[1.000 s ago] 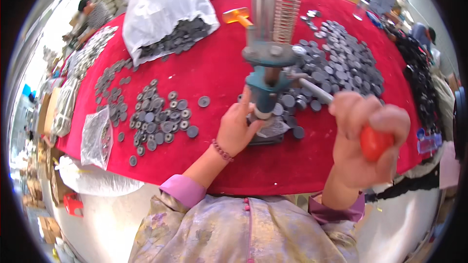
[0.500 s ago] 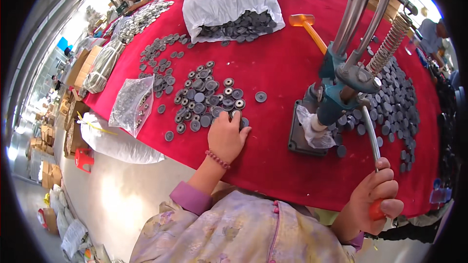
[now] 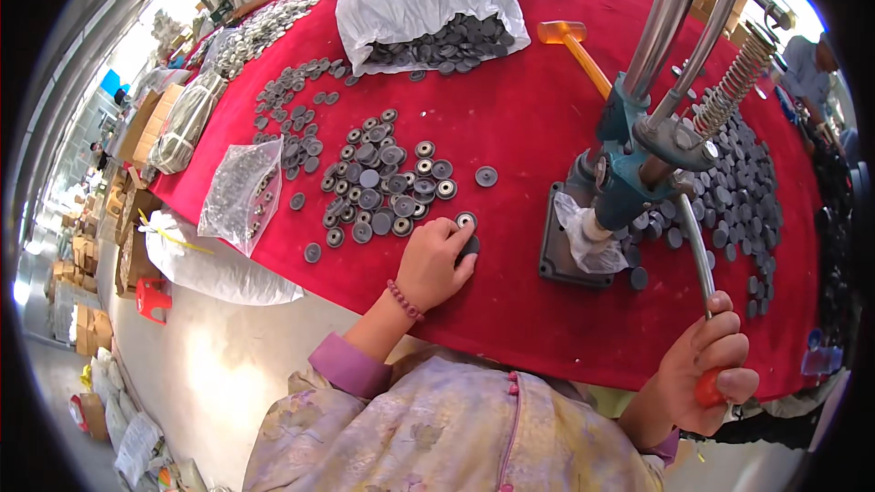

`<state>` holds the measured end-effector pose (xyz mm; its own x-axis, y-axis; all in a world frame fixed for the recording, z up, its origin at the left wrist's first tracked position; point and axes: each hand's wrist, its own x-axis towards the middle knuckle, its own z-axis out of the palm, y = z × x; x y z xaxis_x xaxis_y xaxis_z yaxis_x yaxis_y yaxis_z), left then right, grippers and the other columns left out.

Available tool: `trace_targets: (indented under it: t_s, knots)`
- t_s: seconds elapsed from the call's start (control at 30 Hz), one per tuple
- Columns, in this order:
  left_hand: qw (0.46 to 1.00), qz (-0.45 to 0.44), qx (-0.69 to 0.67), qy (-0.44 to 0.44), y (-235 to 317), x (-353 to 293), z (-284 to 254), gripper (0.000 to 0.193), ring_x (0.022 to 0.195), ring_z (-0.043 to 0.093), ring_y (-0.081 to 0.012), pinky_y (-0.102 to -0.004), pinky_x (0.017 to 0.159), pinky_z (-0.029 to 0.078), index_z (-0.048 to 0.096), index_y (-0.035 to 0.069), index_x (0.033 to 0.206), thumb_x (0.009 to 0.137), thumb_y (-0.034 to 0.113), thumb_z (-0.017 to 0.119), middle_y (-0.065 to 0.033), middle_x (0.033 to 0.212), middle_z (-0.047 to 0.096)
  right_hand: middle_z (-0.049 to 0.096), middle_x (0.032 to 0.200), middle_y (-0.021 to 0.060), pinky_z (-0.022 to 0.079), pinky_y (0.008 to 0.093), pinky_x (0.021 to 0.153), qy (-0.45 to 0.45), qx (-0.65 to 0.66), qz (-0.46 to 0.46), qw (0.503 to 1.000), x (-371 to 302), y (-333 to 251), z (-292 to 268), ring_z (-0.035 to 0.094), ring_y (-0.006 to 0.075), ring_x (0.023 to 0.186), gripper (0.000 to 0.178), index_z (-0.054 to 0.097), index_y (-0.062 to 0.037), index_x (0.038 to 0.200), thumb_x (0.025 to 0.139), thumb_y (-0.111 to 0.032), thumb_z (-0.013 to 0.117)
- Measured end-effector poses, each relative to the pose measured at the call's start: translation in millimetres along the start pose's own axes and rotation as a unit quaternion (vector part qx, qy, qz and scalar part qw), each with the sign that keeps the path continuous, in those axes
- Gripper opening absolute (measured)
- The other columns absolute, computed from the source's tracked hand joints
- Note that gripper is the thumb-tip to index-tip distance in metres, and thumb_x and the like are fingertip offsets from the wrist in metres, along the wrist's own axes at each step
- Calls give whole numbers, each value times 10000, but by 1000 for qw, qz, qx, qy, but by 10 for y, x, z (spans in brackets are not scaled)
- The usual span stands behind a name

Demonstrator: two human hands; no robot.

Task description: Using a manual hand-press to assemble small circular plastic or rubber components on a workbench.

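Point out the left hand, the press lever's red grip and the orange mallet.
left hand (image 3: pixel 436 264), head view, back of the hand
red grip (image 3: pixel 708 389), head view, exposed end
orange mallet (image 3: pixel 561 32), head view, head

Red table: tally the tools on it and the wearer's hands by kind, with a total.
Lever press: 1
Orange mallet: 1
Hands: 2 (left hand at the discs, right hand around the red grip)
Total: 4
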<state>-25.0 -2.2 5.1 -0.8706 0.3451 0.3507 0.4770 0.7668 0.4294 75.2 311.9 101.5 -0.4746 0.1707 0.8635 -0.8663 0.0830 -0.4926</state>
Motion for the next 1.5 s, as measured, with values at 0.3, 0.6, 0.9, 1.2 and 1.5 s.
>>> trace_targets:
  t_s: [0.3, 0.6, 0.9, 1.2, 1.5]
  knots:
    - [996, 2, -74, 41, -199, 136, 49, 323, 863, 621, -290, -363, 754, 505, 673, 21, 1136, 814, 28, 700, -141, 971, 633, 372, 708, -15, 320, 473, 873, 17, -2, 11, 1000, 11, -15, 52, 374, 165, 691, 246, 485, -223, 898, 956, -461, 510]
    - [996, 64, -6, 55, -161, 190, 69, 263, 921, 637, -299, -387, 796, 517, 714, 32, 1057, 796, 54, 741, -120, 1018, 685, 388, 737, 21, 297, 489, 897, -16, 27, 9, 999, 15, -67, -55, 386, 189, 726, 245, 503, -189, 951, 940, -429, 456]
    - [993, 42, -102, 30, 141, 318, 177, 510, 893, 629, -293, -388, 795, 517, 640, 51, 1237, 746, 70, 776, -113, 978, 685, 428, 697, 50, 399, 316, 617, -15, 140, 190, 972, 1769, 536, 39, 418, 146, 611, 455, 519, -13, 1187, 1029, -419, 388]
    - [977, 100, -190, -11, 898, 791, 472, 960, 889, 623, -296, -394, 791, 517, 269, 69, 1531, 729, 102, 794, -114, 963, 674, 404, 695, 6, 355, 281, 567, 25, 97, 235, 967, 1946, 663, 103, 359, 96, 564, 453, 549, -20, 1119, 1008, -451, 469]
    - [973, 50, -226, -11, 937, 826, 668, 977, 867, 654, -251, -341, 734, 542, 253, 6, 1524, 734, 96, 822, -136, 1054, 699, 420, 705, 45, 385, 326, 635, -2, 129, 148, 981, 1509, 263, 48, 413, 149, 623, 446, 515, -10, 1188, 1026, -412, 408]
